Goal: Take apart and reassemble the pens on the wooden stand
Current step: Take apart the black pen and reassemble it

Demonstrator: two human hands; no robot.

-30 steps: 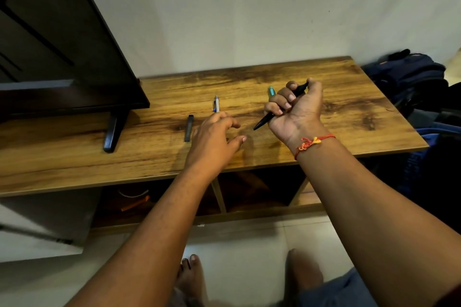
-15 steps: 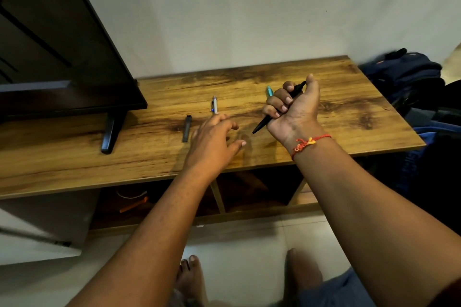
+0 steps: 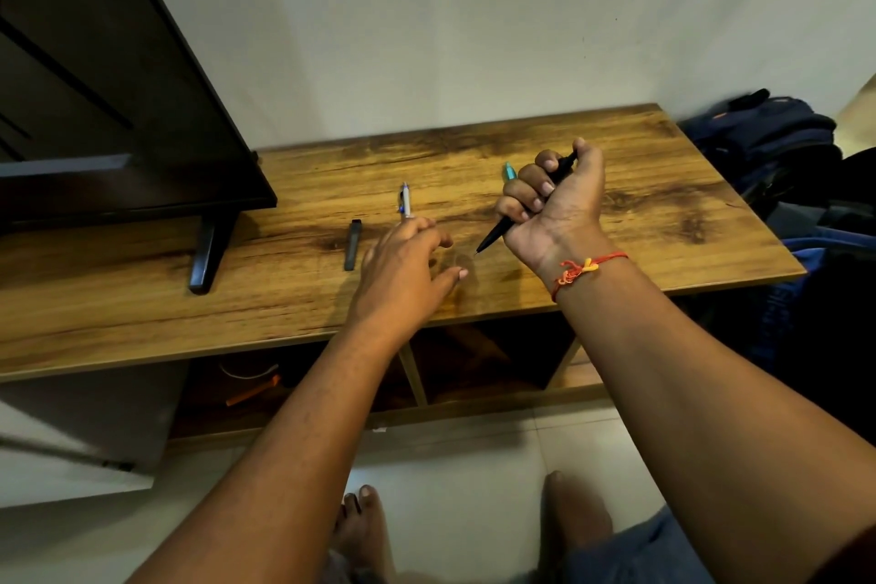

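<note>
Your right grip (image 3: 554, 204) clamps the uncapped pen (image 3: 493, 236); your left grip (image 3: 403, 270) hangs loose, empty. Recapping probably comes next: pinch the cap (image 3: 352, 244), align it with the tip.

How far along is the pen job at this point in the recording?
Done: a black cap lies loose on the wooden stand, so the black pen looks uncapped. In hand: the right hand grips that pen, tip bare; the left hand is open, holding nothing. Left: recapping, then probably the white pen and teal pen, both partly hidden.
</note>
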